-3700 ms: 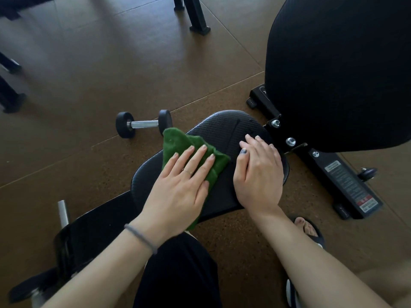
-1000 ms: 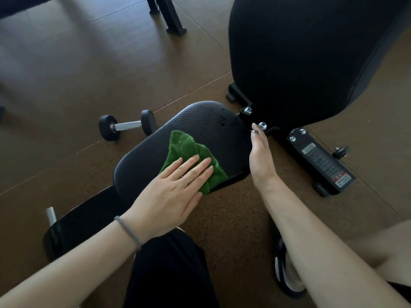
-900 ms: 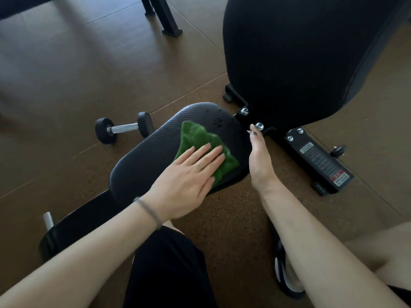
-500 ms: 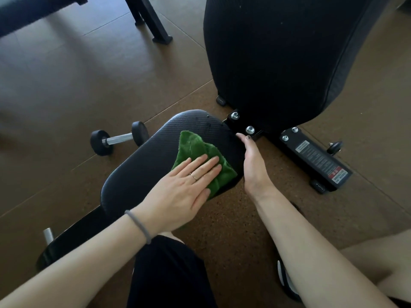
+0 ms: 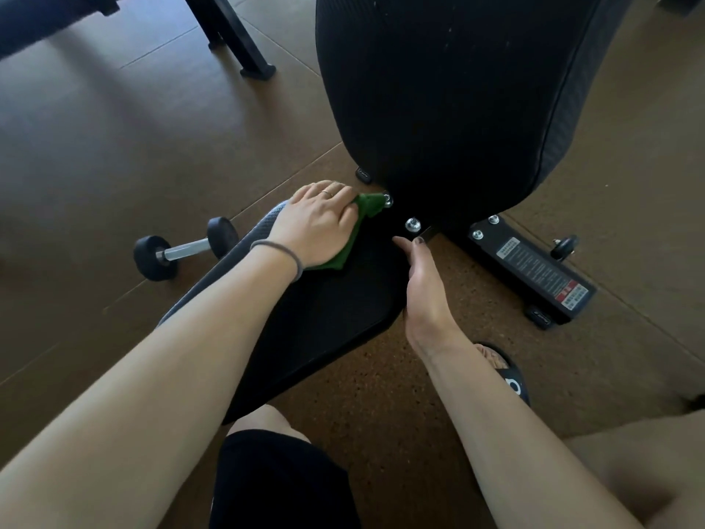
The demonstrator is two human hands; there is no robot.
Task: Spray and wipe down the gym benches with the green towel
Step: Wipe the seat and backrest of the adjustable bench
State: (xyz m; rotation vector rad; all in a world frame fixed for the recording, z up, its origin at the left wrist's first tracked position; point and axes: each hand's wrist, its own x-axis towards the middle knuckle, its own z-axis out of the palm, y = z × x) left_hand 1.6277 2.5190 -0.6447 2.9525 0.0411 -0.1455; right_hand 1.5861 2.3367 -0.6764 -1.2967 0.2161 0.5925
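Observation:
The black bench seat pad (image 5: 328, 311) slopes across the middle of the head view, with the raised black backrest (image 5: 450, 97) behind it. The green towel (image 5: 366, 211) lies at the seat's far end by the hinge bolts. My left hand (image 5: 316, 223) presses it down there, fingers bent over the far edge of the pad and mostly covering the cloth. My right hand (image 5: 421, 284) rests edge-on along the seat's right side, fingers straight, tips near a bolt (image 5: 412, 224). No spray bottle is in view.
A small dumbbell (image 5: 185, 250) lies on the brown floor left of the seat. The bench's black base bar (image 5: 534, 269) with a warning label runs to the right. A frame leg (image 5: 236, 40) stands at the back. My sandalled foot (image 5: 503, 370) is by the seat.
My left hand slid the towel from the middle of the seat up to its far end by the hinge. The right hand stayed on the seat's right edge. The view moved closer.

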